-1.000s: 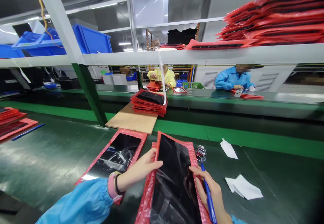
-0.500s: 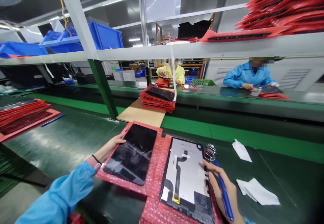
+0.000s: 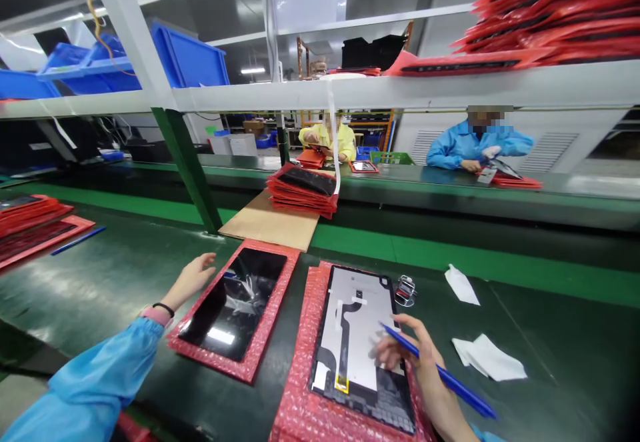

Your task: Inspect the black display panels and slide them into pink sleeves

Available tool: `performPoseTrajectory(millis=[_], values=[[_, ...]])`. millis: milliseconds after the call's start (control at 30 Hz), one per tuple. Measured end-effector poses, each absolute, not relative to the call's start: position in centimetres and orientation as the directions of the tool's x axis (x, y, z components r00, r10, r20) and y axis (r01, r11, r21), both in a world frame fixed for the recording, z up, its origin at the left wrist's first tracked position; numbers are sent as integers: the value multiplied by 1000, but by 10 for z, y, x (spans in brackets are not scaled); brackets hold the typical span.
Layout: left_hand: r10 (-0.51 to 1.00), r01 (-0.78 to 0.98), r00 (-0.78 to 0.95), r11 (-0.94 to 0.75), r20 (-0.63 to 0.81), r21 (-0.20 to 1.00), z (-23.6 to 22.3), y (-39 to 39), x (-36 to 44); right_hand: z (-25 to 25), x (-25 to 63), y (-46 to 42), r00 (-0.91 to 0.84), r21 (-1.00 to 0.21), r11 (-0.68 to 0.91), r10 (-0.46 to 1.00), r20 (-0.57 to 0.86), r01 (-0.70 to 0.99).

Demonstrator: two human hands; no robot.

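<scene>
Glossy black side up, a tablet screen (image 3: pixel 240 302) lies on a red bubble-wrap sleeve (image 3: pixel 175 343) at left. My left hand (image 3: pixel 195 279) is just off its upper left edge, fingers apart and holding nothing. A second tablet screen (image 3: pixel 367 329), its silver back and dark ribbon cables showing, rests on a pile of red bubble-wrap sleeves (image 3: pixel 295 389). Above that panel's right side, my right hand (image 3: pixel 425 369) holds a blue pen (image 3: pixel 463 392), tip toward the upper left. Some of its fingers are motion-blurred over the panel.
A metal-framed small item (image 3: pixel 405 291) and white wipes (image 3: pixel 490 359) lie to the right. Another blue pen (image 3: pixel 77 241) is at far left. Red-sleeved screens (image 3: pixel 303 192) are stacked on a wooden board (image 3: pixel 270 222). A green post (image 3: pixel 185 169) rises behind. Two co-workers sit opposite.
The left screen and its sleeve have moved left, apart from the other pile, and my left hand has let go. My right hand has lifted from the right screen's edge, swinging the pen over it.
</scene>
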State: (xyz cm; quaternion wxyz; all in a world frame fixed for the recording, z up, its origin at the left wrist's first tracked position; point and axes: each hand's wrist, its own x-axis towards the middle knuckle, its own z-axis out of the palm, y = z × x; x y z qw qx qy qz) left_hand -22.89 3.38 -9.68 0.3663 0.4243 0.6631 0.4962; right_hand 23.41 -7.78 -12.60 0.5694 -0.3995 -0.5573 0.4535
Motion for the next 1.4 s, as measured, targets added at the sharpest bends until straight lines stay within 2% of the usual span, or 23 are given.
performPoseTrajectory(millis=[67, 167, 267, 367, 467, 633, 833, 1000, 1200, 1400], values=[[937, 208, -349, 105, -26, 972, -90, 33, -210, -123, 230, -79, -69, -976, 212, 974, 215, -50], [983, 139, -173, 78, -53, 987, -82, 19, -158, -118, 224, -81, -41, -982, 159, 987, 156, 100], [985, 10, 90, 148, -149, 989, -77, -4, -99, -117, 222, -82, 39, -923, 205, 972, 230, 327], [930, -87, 274, 277, -244, 957, -75, -23, -56, -119, 222, -81, 70, -862, 241, 951, 302, 445], [895, -158, 330, 365, -300, 917, -79, -28, -36, -122, 222, -79, 57, -836, 259, 944, 326, 484], [879, -222, 311, 437, -361, 872, -86, -23, -26, -120, 220, -80, 22, -818, 271, 945, 327, 508], [851, -267, 326, 501, -412, 823, -75, -19, -20, -120, 221, -79, 69, -872, 219, 959, 276, 438], [823, -242, 343, 544, -454, 803, -72, -8, -11, -120, 223, -77, 120, -960, 140, 978, 172, 243], [842, -198, 418, 451, -341, 870, -76, -10, 31, -121, 223, -76, 84, -997, 74, 994, 73, -6], [909, -211, 353, 309, -222, 927, -73, -15, 42, -113, 241, -73, 145, -979, 180, 975, 165, -92]])
